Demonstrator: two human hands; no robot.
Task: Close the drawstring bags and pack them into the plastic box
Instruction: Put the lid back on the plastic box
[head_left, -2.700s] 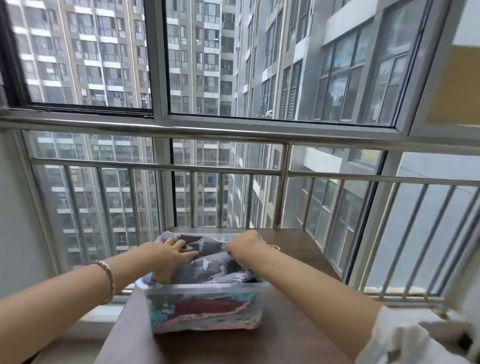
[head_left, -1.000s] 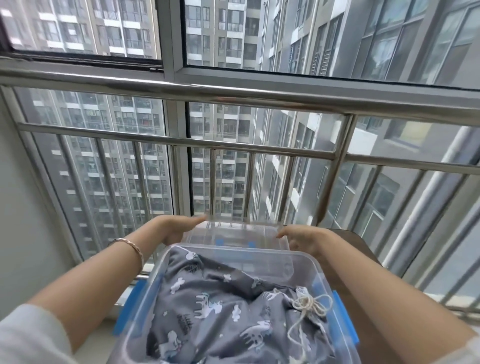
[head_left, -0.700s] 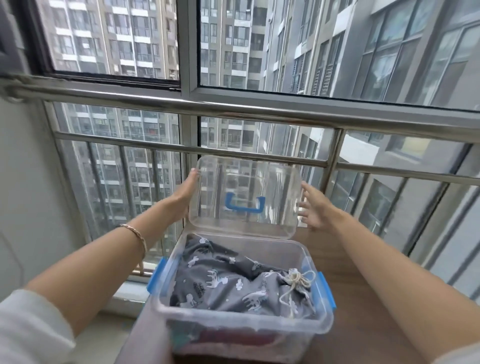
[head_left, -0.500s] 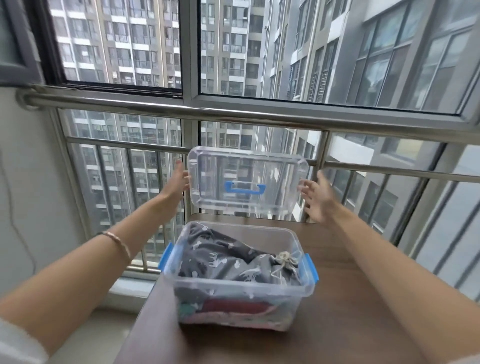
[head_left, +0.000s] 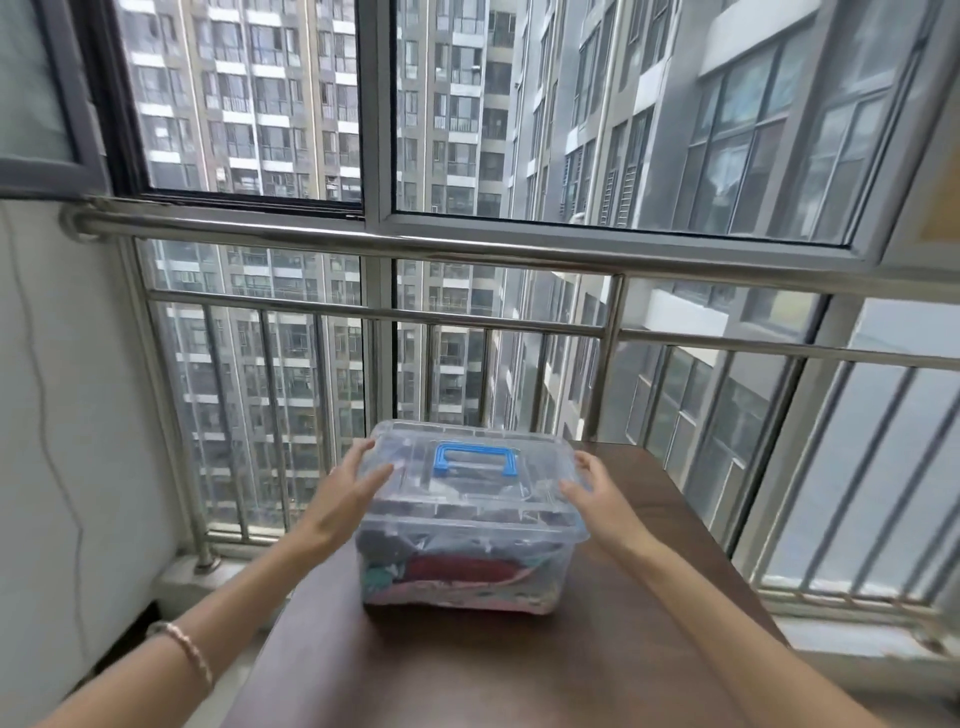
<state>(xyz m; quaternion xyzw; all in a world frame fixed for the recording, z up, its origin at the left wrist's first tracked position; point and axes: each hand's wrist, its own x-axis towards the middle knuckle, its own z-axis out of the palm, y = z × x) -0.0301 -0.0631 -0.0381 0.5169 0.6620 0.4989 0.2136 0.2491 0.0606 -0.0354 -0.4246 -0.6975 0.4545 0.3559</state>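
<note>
A clear plastic box (head_left: 467, 571) stands on the dark wooden table (head_left: 493, 670). Its clear lid (head_left: 415, 467) with a blue handle (head_left: 476, 459) lies flat on top of it. Through the walls I see folded drawstring bags (head_left: 457, 569) in grey, red and pale prints. My left hand (head_left: 353, 491) rests with straight fingers on the lid's left edge. My right hand (head_left: 592, 493) touches the lid's right edge, fingers relaxed and spread.
A steel railing (head_left: 467, 244) and window glass stand just behind the table. A white wall (head_left: 62, 415) is on the left, with a gap between it and the table's left edge.
The lid, held upright in the air between both hands half a second ago, has come down flat onto the box. Both hands have dropped with it to its sides.
</note>
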